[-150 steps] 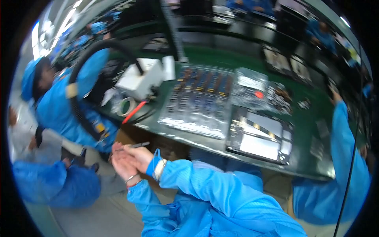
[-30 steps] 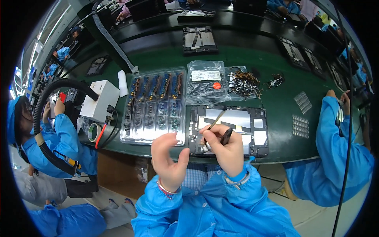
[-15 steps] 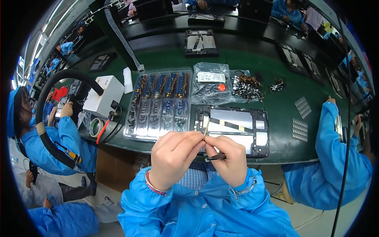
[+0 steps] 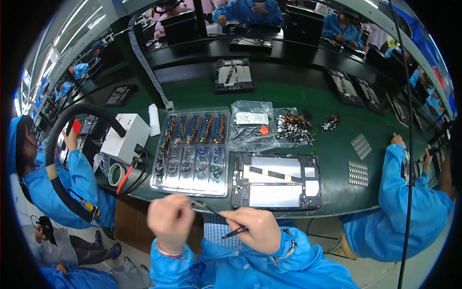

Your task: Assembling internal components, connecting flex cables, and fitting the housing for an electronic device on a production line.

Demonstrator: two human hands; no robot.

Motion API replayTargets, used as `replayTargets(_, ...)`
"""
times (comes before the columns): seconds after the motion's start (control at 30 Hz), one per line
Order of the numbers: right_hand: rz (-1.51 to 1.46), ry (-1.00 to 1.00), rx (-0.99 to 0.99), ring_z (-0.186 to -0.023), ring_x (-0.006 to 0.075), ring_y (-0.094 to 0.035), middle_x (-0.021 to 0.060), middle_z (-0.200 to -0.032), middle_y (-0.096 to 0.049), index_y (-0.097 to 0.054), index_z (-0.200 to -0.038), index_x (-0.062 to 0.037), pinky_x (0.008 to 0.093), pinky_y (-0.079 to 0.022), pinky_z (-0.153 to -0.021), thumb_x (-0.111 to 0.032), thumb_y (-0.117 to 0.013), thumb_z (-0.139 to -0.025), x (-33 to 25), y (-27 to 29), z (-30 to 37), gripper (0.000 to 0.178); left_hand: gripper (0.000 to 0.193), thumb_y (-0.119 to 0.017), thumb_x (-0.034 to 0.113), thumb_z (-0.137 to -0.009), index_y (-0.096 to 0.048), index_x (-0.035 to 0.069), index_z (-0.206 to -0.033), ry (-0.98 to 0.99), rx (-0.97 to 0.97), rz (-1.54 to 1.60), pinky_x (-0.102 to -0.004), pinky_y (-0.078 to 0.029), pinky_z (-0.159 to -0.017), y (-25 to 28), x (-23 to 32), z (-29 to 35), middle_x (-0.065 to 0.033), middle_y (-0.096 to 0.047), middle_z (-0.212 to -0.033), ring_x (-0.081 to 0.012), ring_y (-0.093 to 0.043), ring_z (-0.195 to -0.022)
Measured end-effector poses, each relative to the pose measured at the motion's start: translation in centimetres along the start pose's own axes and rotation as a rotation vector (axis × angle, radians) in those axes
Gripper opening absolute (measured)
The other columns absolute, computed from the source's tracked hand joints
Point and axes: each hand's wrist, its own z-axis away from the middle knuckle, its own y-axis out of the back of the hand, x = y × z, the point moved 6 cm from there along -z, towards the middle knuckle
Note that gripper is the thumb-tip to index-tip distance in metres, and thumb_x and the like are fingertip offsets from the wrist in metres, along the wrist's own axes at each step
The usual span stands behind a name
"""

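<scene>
My right hand [image 4: 257, 230] is closed, with black tweezers [image 4: 235, 232] tucked in it, their tips pointing left. Its thumb and forefinger meet at the end of a thin dark strip [image 4: 208, 207], which looks like a flex cable. The strip stretches left toward my left hand [image 4: 171, 219], whose curled fingers are smeared by motion; whether they grip it cannot be made out. Just beyond my right hand, a tablet housing [image 4: 279, 196] with silver plates, a black frame and a black-and-yellow strip lies flat at the table's front edge.
A clear tray [image 4: 190, 185] of small parts lies left of the housing. Behind sit plastic bags [image 4: 250, 132] and a heap of small flex parts [image 4: 294, 127]. A white box [image 4: 126, 139] with a black hose and a tape roll [image 4: 116, 174] stand left. Co-workers sit on both sides.
My hands have drawn apart: the left moved left and down, the right slightly down and left. The strip now spans between them. The view has shifted, so the table appears lower.
</scene>
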Motion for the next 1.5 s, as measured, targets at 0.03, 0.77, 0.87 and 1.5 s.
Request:
replayTargets(0.03,-0.043,-0.023,-0.064,-0.064,0.0244,-0.059,0.007,-0.073,-0.058,-0.062,-0.097,-0.0049,0.032,-0.047,-0.055,-0.005,-0.062,-0.069,0.4,-0.5,0.1,0.028,0.014,-0.062,-0.005,-0.064,-0.059,0.004,-0.075,0.136,0.058,-0.067,-0.0312,-0.042,-0.057,1.2,-2.1,1.0,-0.0075,-0.062,-0.077,-0.0221,-0.053,-0.061)
replayTargets(0.77,-0.499,-0.413,-0.209,-0.073,0.014,-0.066,0.01,-0.081,-0.067,-0.064,-0.09,0.0022,0.0217,-0.053,-0.057,-0.001,-0.062,-0.077,3.4,-0.8,1.1,0.013,0.03,-0.067,-0.002,-0.071,-0.061,0.001,-0.1,0.346,-0.164,0.485,-0.0275,-0.052,-0.058,-4.0,0.3,1.8,-0.0116,-0.065,-0.086,-0.0204,-0.065,-0.074)
replayTargets(0.87,-0.489,-0.399,-0.214,-0.074,0.0123,-0.065,0.0098,-0.083,-0.067,-0.064,-0.093,0.0009,0.0206,-0.052,-0.056,-0.001,-0.062,-0.077,3.6,-0.4,1.6,0.016,0.023,-0.068,0.0,-0.069,-0.064,0.002,-0.091,0.236,-0.163,0.418,-0.0274,-0.051,-0.057,-4.1,1.6,1.3,-0.0112,-0.065,-0.079,-0.0213,-0.064,-0.07)
replayTargets(1.5,-0.106,0.211,0.431,-0.059,0.0199,-0.061,0.0097,-0.073,-0.062,-0.066,-0.085,-0.0025,0.0259,-0.047,-0.05,0.003,-0.071,-0.061,-0.1,2.5,0.7,0.024,0.02,-0.062,-0.01,-0.063,-0.061,-0.001,-0.081,0.139,0.026,0.387,-0.0278,-0.052,-0.066,-3.5,5.7,1.2,-0.0147,-0.066,-0.082,-0.0244,-0.065,-0.075)
